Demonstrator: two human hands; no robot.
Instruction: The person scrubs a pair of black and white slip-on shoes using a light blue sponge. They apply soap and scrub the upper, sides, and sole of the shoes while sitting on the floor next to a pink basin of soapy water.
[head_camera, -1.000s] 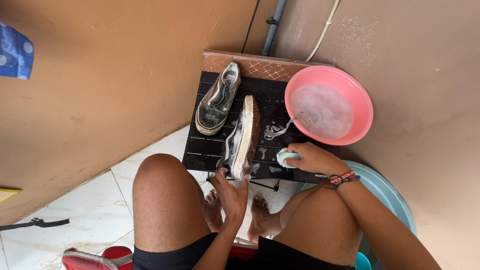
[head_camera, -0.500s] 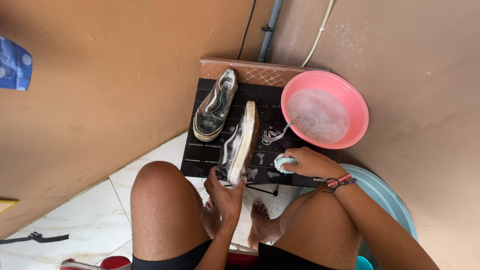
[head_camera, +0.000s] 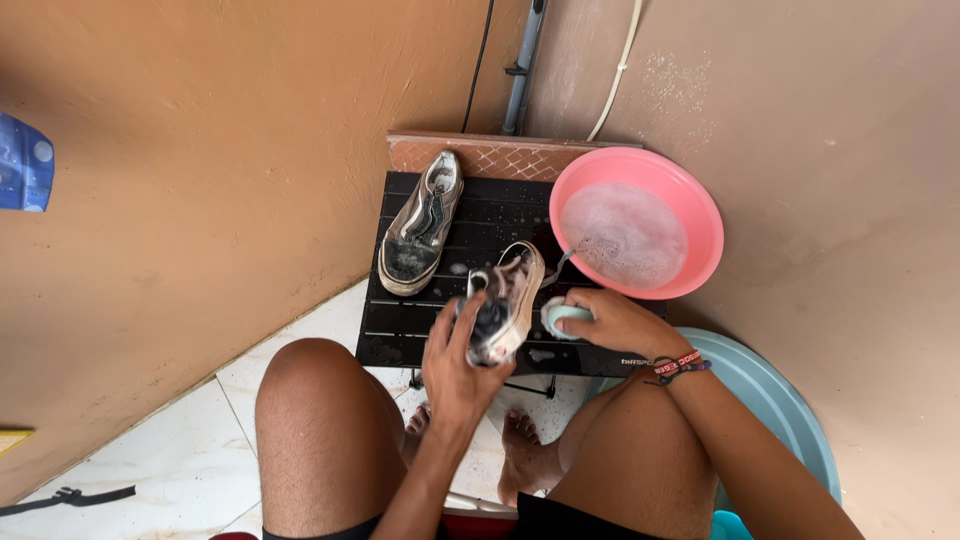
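Observation:
My left hand (head_camera: 458, 362) grips the heel end of a dirty grey sneaker (head_camera: 508, 300) and holds it over the front of a small black slatted table (head_camera: 420, 320), its opening turned up toward me. My right hand (head_camera: 612, 320) is closed around a pale green scrub brush (head_camera: 562, 315) and presses it against the sneaker's right side. A loose lace trails from the shoe toward the basin. The second sneaker (head_camera: 420, 225) lies flat at the table's back left.
A pink basin (head_camera: 700, 215) of soapy water sits at the table's right. A light blue tub (head_camera: 780, 410) stands by my right leg. Brown walls close in on both sides, with pipes (head_camera: 525, 65) in the corner. White tiles (head_camera: 130, 450) cover the floor.
The held sneaker has turned from standing on its side, sole showing, to opening-up. My left hand shifted up along its heel. The brush hand stays at the shoe's side.

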